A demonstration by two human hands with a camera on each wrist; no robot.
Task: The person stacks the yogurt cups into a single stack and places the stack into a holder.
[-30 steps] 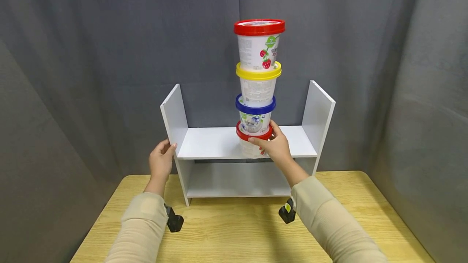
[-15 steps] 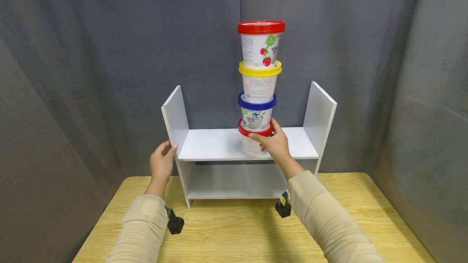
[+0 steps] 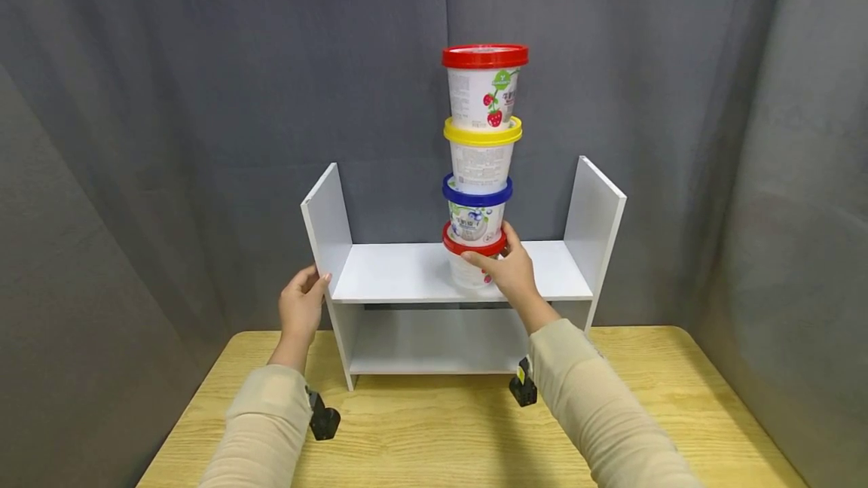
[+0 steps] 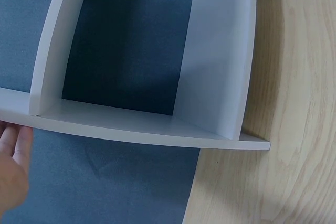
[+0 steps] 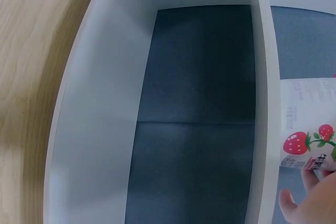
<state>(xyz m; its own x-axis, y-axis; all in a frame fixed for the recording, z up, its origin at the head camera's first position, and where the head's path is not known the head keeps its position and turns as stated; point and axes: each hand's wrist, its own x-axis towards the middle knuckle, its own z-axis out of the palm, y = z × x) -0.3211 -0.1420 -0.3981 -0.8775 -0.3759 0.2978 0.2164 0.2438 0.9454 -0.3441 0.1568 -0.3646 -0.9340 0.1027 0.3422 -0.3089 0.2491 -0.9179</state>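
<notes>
In the head view, my right hand [image 3: 511, 271] grips the lowest tub [image 3: 468, 276], white with a red lid, thumb in front and fingers at its right side. It sits on the upper board of a white shelf [image 3: 386, 266], just behind the front edge. Stacked upright on it are a blue-lidded tub [image 3: 475, 223], a yellow-lidded tub [image 3: 481, 166] and, on top, a red-lidded strawberry tub [image 3: 478, 96]. My left hand [image 3: 301, 307] holds the shelf's left side panel [image 3: 327, 217], thumb by the front edge. The right wrist view shows strawberries on the lowest tub [image 5: 302, 98].
The shelf stands at the back of a light wooden table [image 3: 414, 428], with a lower board [image 3: 441, 341] and a raised right panel [image 3: 597, 224]. Grey curtains [image 3: 203, 96] surround the table at the back and sides. Black wrist cameras [image 3: 324, 419] hang below both sleeves.
My right hand has slid the stack slightly right and back, away from the shelf's front edge. The left hand keeps its place on the side panel.
</notes>
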